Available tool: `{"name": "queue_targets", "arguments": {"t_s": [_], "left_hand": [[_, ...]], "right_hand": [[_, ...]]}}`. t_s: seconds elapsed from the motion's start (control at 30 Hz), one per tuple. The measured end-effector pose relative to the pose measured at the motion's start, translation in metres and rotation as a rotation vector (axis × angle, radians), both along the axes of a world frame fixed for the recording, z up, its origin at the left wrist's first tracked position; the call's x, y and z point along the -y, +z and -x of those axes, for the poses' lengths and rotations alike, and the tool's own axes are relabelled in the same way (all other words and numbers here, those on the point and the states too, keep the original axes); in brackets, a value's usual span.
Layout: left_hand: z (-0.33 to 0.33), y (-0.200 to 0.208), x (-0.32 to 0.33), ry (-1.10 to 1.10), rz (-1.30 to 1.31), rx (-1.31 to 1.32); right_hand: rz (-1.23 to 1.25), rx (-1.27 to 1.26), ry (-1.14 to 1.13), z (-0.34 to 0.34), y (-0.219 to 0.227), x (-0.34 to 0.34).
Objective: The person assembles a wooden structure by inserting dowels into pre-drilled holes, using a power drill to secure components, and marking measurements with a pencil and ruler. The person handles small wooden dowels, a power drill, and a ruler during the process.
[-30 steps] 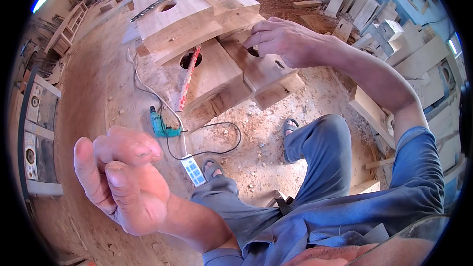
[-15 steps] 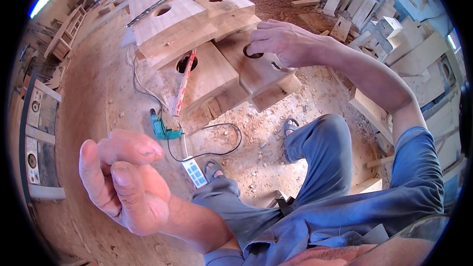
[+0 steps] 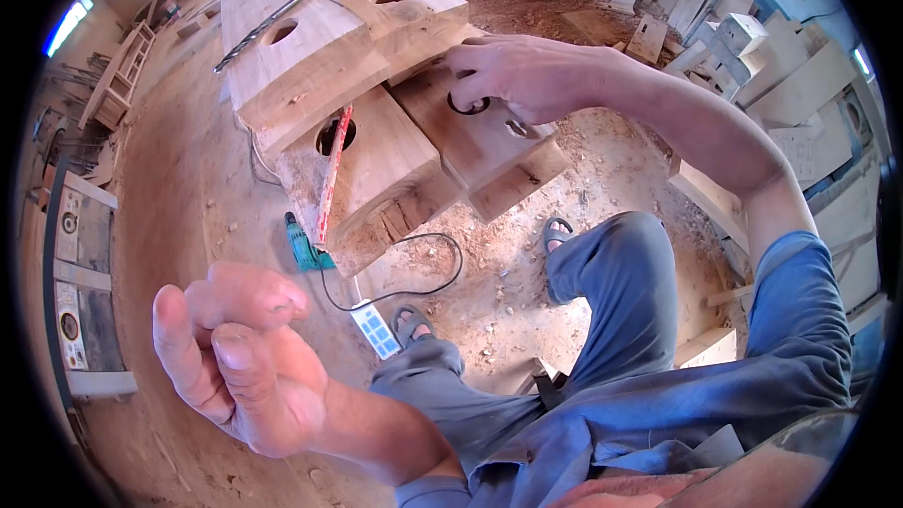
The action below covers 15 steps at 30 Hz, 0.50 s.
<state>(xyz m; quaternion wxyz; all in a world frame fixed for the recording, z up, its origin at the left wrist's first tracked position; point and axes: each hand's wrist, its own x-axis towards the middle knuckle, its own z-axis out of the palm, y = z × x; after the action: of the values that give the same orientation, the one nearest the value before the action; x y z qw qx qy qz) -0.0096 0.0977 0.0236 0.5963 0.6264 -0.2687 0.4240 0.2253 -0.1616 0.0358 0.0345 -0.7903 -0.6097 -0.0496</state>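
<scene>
The left hand (image 3: 254,357) is held half-curled, empty; a plank (image 3: 435,122) is touched by the right hand (image 3: 522,77), grip indiscernible; a red-marked stick (image 3: 334,174) is illegibly patterned.

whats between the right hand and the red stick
The head view shows parts of the left lower timber and right lower timber between right hand and red stick.

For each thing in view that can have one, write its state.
Left hand, raised, loosely curled, empty
Beams, stacked, bored with holes
Right hand, bent over one beam
Drill bit, lying flat
Red stick, slanting
Drill, lying unheld
Power strip, face up
Black cable, looped
</scene>
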Motion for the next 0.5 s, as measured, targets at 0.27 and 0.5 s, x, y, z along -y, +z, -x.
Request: {"name": "queue_targets", "arguments": {"t_s": [0.27,0.5], "left_hand": [[-0.008,-0.004,0.004,0.017,0.003,-0.036],[-0.016,-0.009,0.017,0.031,0.033,-0.123]], "right_hand": [[0.007,-0.148,0.01,-0.002,0.009,0.0],[-0.063,-0.13,-0.077,-0.004,-0.003,0.009]]}}
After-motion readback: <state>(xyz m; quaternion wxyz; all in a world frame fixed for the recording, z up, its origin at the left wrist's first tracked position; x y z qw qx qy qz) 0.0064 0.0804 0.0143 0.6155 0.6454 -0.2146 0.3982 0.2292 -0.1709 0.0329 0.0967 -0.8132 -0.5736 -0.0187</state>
